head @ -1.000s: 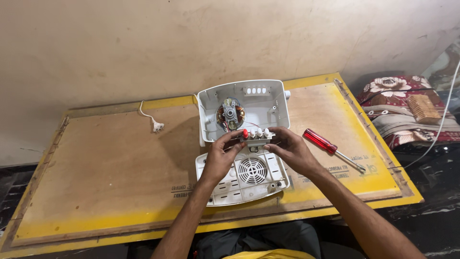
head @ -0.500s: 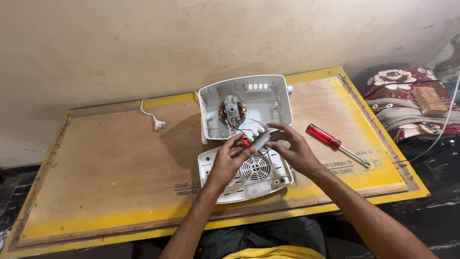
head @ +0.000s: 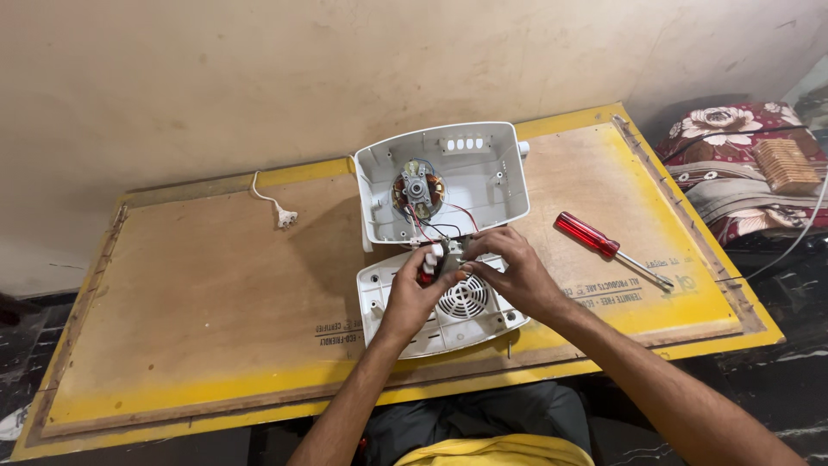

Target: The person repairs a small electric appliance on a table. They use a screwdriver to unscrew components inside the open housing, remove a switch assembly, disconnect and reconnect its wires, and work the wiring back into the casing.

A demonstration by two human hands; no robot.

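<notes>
Nearest, two bare forearms are reaching up from the front edge of the bench [head: 172, 345], a brown board with a yellow border. The left hand [head: 412, 293] and the right hand [head: 513, 276] are meeting over the white base plate [head: 448, 315], which is lying flat near the front edge with its round vent grille facing up. Both grips are pressed together on one small switch part [head: 444, 259], white and grey with a red tip, held between the two halves of the appliance; the left fingers are pinching it from the side while the right fingers are closing on it from above.

Judging by how things lie, the opening-up is already done: the housing is split in two and the insides are showing. The small part is not yet seated or freed, and its wires are running back into the shell.

Beyond the hands, the white housing shell [head: 483, 181] is sitting open toward the back edge, with one copper-wound motor [head: 417, 192] inside. One red-handled screwdriver [head: 604, 246] is lying untouched toward the right edge. One white plug [head: 285, 217] with its cord is resting near the back edge, well apart to the left.
</notes>
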